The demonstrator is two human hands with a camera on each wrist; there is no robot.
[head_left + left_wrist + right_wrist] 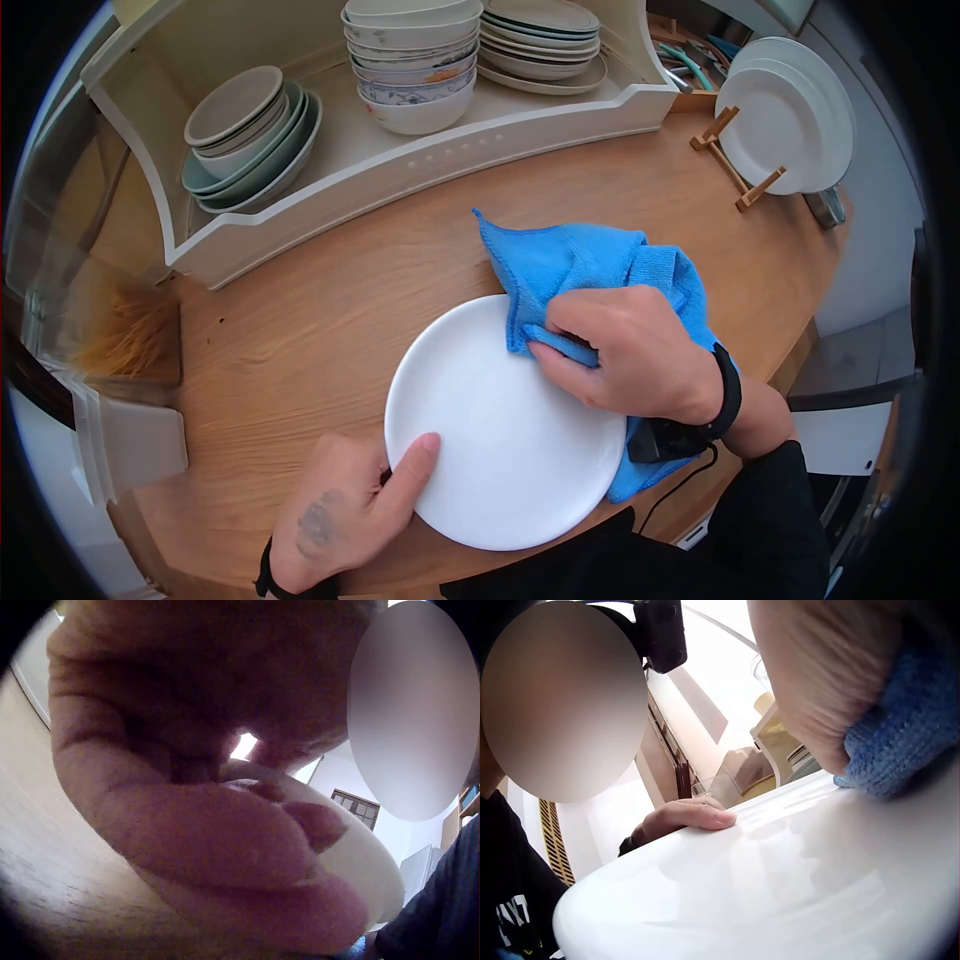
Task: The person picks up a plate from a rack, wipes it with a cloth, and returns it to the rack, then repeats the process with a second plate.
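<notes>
A round white plate (500, 440) is held over the wooden table's near side in the head view. My left hand (350, 505) grips its left edge, thumb on the upper face and fingers curled beneath, as the left wrist view shows. With my right hand (635, 350) I grip a bunched blue cloth (580, 260) and press it on the plate's upper right part. The cloth drapes past the rim and hangs below my right wrist. In the right wrist view the cloth (907, 735) meets the plate's glossy surface (727, 892).
A cream rack (420, 160) at the back holds stacked bowls (415, 70) and plates (540, 50). White plates (785, 115) stand in a wooden holder (735, 170) at the right. A clear bin (130, 320) and a white container (140, 440) line the left edge.
</notes>
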